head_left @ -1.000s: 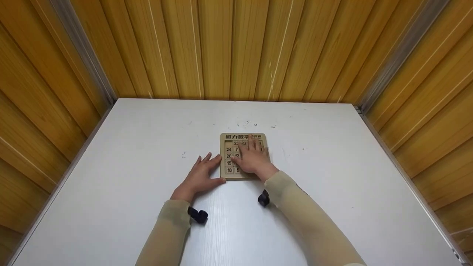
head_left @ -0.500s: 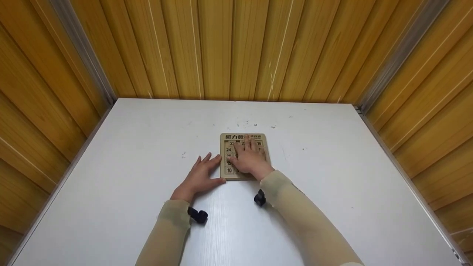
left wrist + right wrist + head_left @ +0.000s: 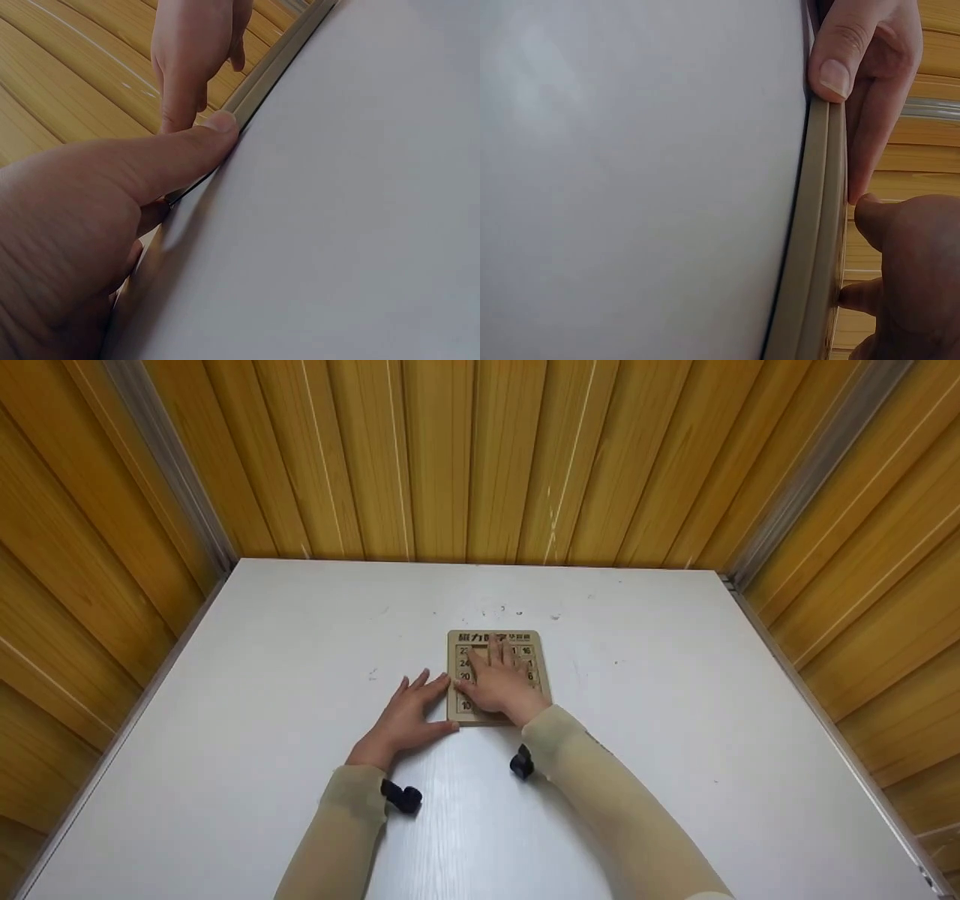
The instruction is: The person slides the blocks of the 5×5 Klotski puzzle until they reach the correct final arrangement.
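A tan sliding number puzzle (image 3: 452, 701) with printed characters along its top lies flat on the white table. My left hand (image 3: 409, 720) braces its near left corner, thumb against the front edge and index finger at the left side. In the left wrist view that thumb (image 3: 180, 154) presses the puzzle's rim. Over the tiles lies my right hand (image 3: 501, 684), fingers spread, hiding the middle ones. Tile 23 (image 3: 464, 650) sits in the top left corner, with a dark gap to its right. In the right wrist view, right fingertips (image 3: 859, 296) touch the puzzle's face.
The white table (image 3: 645, 675) carries small dark marks behind the puzzle. Yellow wood-look panels (image 3: 435, 457) rise behind and on both sides, with grey metal posts (image 3: 169, 457) at the corners. A small black camera (image 3: 405, 797) sits at the left cuff.
My right hand has shifted left across the tiles. Tile 23 has slid left into the top left corner, and the gap now lies to its right. The left hand has stayed still.
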